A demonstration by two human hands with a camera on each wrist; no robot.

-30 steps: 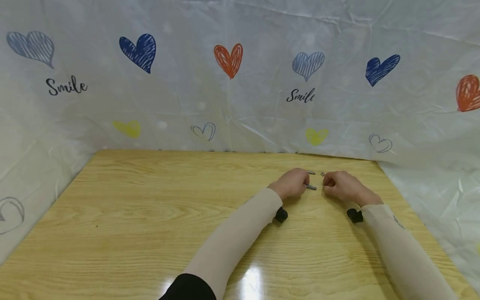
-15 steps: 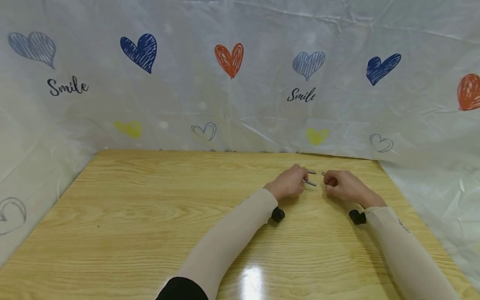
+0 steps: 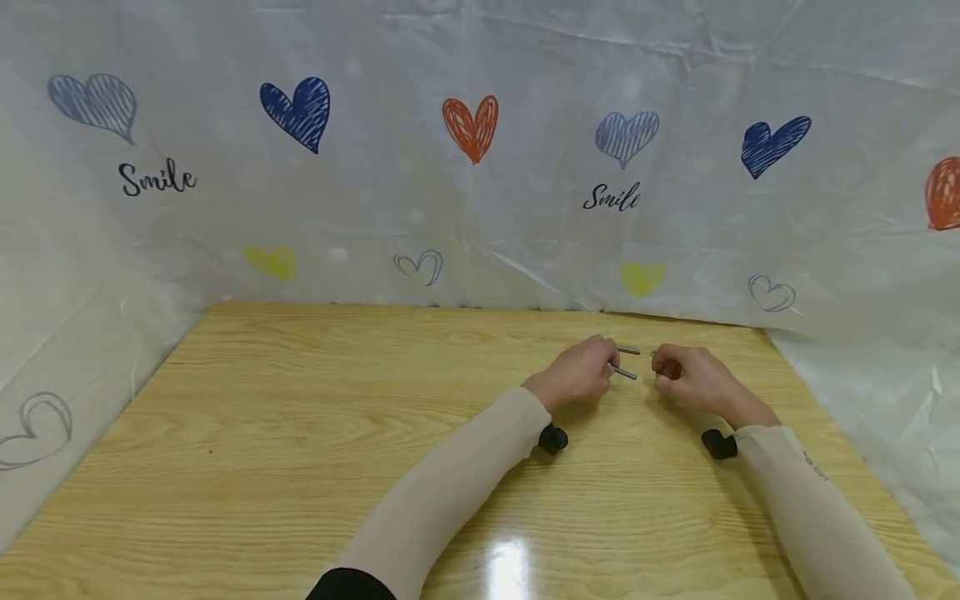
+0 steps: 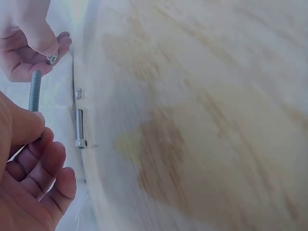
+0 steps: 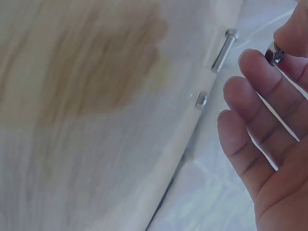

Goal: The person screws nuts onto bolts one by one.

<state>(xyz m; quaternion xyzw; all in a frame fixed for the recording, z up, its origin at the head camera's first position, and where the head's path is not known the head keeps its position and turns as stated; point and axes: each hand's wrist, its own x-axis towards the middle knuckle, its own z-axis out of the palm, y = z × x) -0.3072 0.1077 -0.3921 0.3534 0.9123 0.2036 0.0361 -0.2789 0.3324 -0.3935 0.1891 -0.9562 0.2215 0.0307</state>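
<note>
My left hand (image 3: 577, 372) pinches a threaded bolt (image 4: 35, 91) between thumb and fingers, its threaded end pointing toward the right hand. Facing it across a small gap, my right hand (image 3: 697, 379) pinches a small metal nut (image 5: 274, 54) between thumb and index finger. The nut and the bolt's tip are apart. A second bolt (image 4: 80, 129), with a socket head, lies on the table beyond the hands. In line with its threaded end lies another nut (image 5: 201, 100); in the head view the right hand mostly covers it.
The wood-grain table (image 3: 315, 433) reaches back to a white sheet (image 3: 525, 150) printed with hearts and "Smile". Black wrist cameras sit under both cuffs, such as the left one (image 3: 553, 439). Both hands work near the table's back right corner.
The head view has shifted slightly. The left hand has tilted its bolt a little, and the right hand's fingers now cover more of the nut on the table. Both grips stay the same.
</note>
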